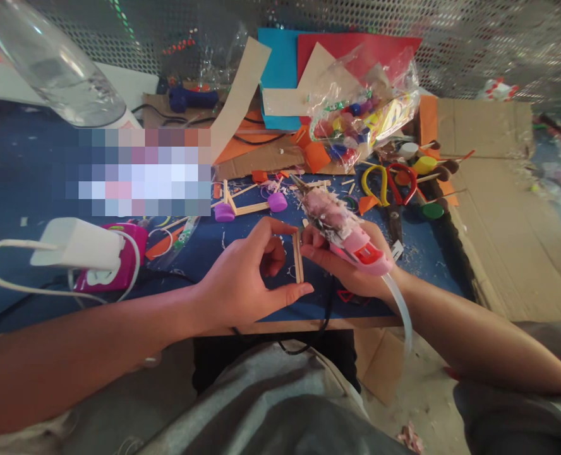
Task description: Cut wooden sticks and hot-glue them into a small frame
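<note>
Between the thumb and index finger of my left hand (252, 272) is a small piece of wooden craft sticks (298, 259), held upright by its two ends. My right hand (351, 259) is closed round a pink hot glue gun (356, 243) with a glue-crusted front; its nozzle points up and left, and a glue stick trails from its rear. The right fingertips also reach the side of the sticks; whether they press on them I cannot tell. Just beyond lies a stick frame (254, 207) with purple bottle caps (277, 202) at its ends.
Red- and yellow-handled scissors (394, 189) lie at the right, by loose bottle caps (432, 210) and cardboard (489, 189). A plastic bag of colourful bits (361, 117) sits at the back. On the left are a white charger (76, 243) in a pink power socket (114, 272) and a bottle (72, 76).
</note>
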The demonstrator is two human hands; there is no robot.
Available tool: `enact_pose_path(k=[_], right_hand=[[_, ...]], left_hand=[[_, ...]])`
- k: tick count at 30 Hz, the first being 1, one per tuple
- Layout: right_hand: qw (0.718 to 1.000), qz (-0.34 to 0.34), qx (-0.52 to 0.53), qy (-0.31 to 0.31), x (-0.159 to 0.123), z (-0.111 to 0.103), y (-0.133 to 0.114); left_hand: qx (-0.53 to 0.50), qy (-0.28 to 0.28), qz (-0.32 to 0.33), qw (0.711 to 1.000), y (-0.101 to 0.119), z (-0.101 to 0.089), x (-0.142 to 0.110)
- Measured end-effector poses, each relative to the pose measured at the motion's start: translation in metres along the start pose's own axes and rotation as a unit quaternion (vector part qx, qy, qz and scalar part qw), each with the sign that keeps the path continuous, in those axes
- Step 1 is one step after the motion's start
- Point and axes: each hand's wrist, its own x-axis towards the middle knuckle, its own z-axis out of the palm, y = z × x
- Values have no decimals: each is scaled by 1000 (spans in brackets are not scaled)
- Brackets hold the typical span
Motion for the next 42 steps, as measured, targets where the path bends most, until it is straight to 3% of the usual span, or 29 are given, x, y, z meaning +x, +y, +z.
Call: enact_pose_path(k=[20, 32, 42], right_hand=[[998, 27, 8, 52, -1, 1, 8], [994, 65, 66, 50, 0, 1, 6], [998, 37, 43, 34, -2, -1, 8]], left_hand=[[2, -13, -11, 1000, 2, -2, 0], [21, -13, 13, 1000, 4, -3, -1], [44, -21, 34, 998, 4, -2, -3]])
